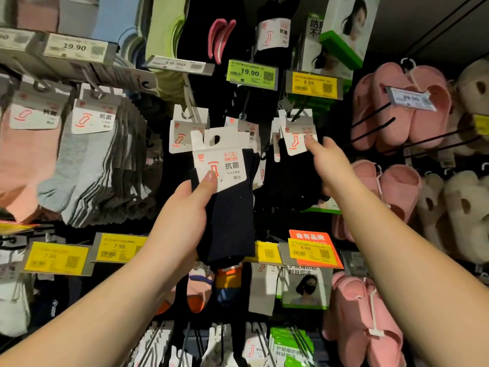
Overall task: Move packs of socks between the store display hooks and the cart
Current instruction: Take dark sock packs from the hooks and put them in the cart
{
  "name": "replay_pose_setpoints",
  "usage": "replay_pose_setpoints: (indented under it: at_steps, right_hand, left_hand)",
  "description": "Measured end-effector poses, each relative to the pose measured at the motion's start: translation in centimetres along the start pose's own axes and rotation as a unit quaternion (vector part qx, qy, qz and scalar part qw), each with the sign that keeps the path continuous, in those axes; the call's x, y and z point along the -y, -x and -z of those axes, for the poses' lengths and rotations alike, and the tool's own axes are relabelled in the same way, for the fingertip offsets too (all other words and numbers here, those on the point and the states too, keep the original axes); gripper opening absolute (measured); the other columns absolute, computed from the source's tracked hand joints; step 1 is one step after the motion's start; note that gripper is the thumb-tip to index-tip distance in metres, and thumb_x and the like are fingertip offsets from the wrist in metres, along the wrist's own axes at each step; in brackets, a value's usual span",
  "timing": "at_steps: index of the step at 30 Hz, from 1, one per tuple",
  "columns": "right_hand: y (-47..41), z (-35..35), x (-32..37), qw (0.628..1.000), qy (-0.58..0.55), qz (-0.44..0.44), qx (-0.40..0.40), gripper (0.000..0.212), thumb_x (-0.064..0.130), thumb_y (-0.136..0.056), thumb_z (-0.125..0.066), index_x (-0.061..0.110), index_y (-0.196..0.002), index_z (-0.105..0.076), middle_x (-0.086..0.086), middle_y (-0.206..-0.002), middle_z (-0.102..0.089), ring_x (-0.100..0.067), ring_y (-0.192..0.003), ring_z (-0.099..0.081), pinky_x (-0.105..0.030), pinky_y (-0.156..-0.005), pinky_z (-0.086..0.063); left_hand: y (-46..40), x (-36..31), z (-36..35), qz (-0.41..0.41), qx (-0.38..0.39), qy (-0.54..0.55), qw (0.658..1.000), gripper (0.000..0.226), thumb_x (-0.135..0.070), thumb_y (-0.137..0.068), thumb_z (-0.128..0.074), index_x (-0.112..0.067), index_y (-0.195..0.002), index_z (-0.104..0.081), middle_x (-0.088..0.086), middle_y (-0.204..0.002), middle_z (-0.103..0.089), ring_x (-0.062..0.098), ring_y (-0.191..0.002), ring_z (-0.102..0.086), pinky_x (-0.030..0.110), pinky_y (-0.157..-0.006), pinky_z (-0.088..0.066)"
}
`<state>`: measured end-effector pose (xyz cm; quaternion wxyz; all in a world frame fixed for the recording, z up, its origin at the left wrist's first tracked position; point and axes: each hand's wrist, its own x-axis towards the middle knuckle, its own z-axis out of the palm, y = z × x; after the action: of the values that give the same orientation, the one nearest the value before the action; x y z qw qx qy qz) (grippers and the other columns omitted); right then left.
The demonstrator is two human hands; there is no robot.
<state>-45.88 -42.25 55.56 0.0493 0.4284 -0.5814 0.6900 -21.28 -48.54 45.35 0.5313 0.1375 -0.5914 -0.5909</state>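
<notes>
Before sock hooks [246, 102], dark sock pack [225, 197] gripped in left fingers [209, 181]; right fingers [311, 145] pinching hung pack [297, 136].

Store display wall: dark back panel [412, 19], fitted with black wire hooks [370, 120]. Yellow price tags [313, 83] are clipped along the rails. Pink slippers [397, 107] and face-mask packs [346, 30] are hung rightward. Lighting dim.

Dim store light, blurred warped edges, sharper centre, deep shadows.
</notes>
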Motion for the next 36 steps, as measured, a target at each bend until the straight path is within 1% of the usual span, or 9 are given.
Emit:
replay_pose_setpoints:
  at_steps: [5,11,17,20,22,26,30,33,36]
  right_hand:
    - [-0.8,-0.6,-1.2,0.995,0.104,0.000,0.002,0.052,0.047,-0.104,-0.044,0.010,-0.140,-0.044,-0.002,-0.122,-0.053,-0.021,-0.103,-0.048,-0.032,-0.083,-0.037]
    - [-1.3,-0.9,-1.8,0.984,0.178,-0.005,0.018,0.057,0.055,-0.103,-0.040,0.010,-0.137,-0.046,-0.009,-0.129,-0.058,-0.023,-0.101,-0.052,-0.034,-0.080,-0.039]
    - [-0.2,0.4,-2.0,0.984,0.171,-0.047,0.031,0.072,0.063,-0.099,-0.040,0.012,-0.151,-0.034,-0.008,-0.150,-0.044,-0.028,-0.133,-0.046,-0.036,-0.098,-0.038]
    - [2.6,0.6,-0.7,0.978,0.183,0.075,-0.062,0.040,0.045,-0.103,-0.046,0.013,-0.124,-0.052,-0.007,-0.127,-0.054,-0.021,-0.113,-0.053,-0.022,-0.080,-0.037]
    - [5.4,-0.2,0.3,0.984,0.125,0.125,-0.039,0.022,0.040,-0.102,-0.049,0.020,-0.101,-0.057,0.002,-0.100,-0.060,-0.014,-0.091,-0.055,-0.019,-0.070,-0.038]
    - [10.9,-2.9,1.4,0.981,0.028,0.125,0.146,0.034,0.065,-0.088,-0.050,0.032,-0.089,-0.058,0.014,-0.077,-0.060,-0.007,-0.072,-0.057,-0.031,-0.069,-0.044]
    - [13.0,-3.9,1.9,0.977,0.034,0.122,0.172,0.044,0.072,-0.080,-0.057,0.032,-0.096,-0.051,0.018,-0.070,-0.053,-0.001,-0.064,-0.051,-0.036,-0.069,-0.048]
    - [13.4,-4.1,1.9,0.980,-0.007,0.104,0.168,0.040,0.066,-0.080,-0.066,0.033,-0.099,-0.051,0.018,-0.081,-0.062,0.003,-0.068,-0.058,-0.026,-0.066,-0.048]
    - [14.2,-4.7,1.5,0.983,-0.064,0.080,0.156,0.031,0.043,-0.089,-0.071,0.029,-0.112,-0.055,0.011,-0.105,-0.073,0.000,-0.096,-0.070,-0.029,-0.085,-0.057]
  left_hand:
    - [-0.1,0.2,0.2,-0.032,-0.004,-0.039,0.999,0.069,-0.079,-0.067,-0.062,-0.035,-0.120,-0.064,-0.011,-0.118,-0.072,0.017,-0.114,-0.067,0.051,-0.102,-0.050]
    - [-0.2,0.4,0.6,-0.039,0.009,-0.058,0.998,0.099,-0.099,-0.043,-0.058,-0.044,-0.126,-0.061,-0.016,-0.129,-0.066,0.015,-0.124,-0.060,0.052,-0.108,-0.045]
    - [0.3,0.1,1.1,-0.035,-0.002,-0.037,0.999,0.070,-0.080,-0.067,-0.061,-0.037,-0.121,-0.064,-0.013,-0.120,-0.071,0.013,-0.115,-0.066,0.049,-0.104,-0.049]
    - [0.4,-0.1,1.1,-0.017,0.001,0.000,1.000,0.046,-0.064,-0.084,-0.064,-0.028,-0.113,-0.068,-0.007,-0.110,-0.076,0.019,-0.104,-0.072,0.051,-0.097,-0.053]
    - [0.4,-0.2,1.0,-0.014,0.010,0.004,1.000,0.049,-0.064,-0.079,-0.065,-0.028,-0.112,-0.069,-0.005,-0.110,-0.076,0.021,-0.105,-0.072,0.053,-0.098,-0.052]
    - [1.2,-0.4,-0.2,-0.021,0.019,0.026,0.999,0.040,-0.055,-0.088,-0.064,-0.024,-0.114,-0.068,-0.005,-0.109,-0.076,0.018,-0.103,-0.073,0.050,-0.096,-0.054]
    - [2.0,-0.8,-1.2,-0.025,0.019,0.048,0.998,0.028,-0.042,-0.098,-0.059,-0.020,-0.115,-0.065,-0.003,-0.105,-0.077,0.015,-0.098,-0.074,0.042,-0.088,-0.057]
    - [2.1,-0.7,-1.3,-0.030,0.016,0.048,0.998,0.027,-0.041,-0.098,-0.060,-0.020,-0.114,-0.064,-0.003,-0.103,-0.077,0.015,-0.096,-0.074,0.043,-0.087,-0.059]
    - [2.1,-0.5,-1.5,-0.038,0.019,0.052,0.998,0.031,-0.040,-0.097,-0.062,-0.020,-0.120,-0.061,-0.002,-0.107,-0.076,0.015,-0.097,-0.074,0.044,-0.085,-0.060]
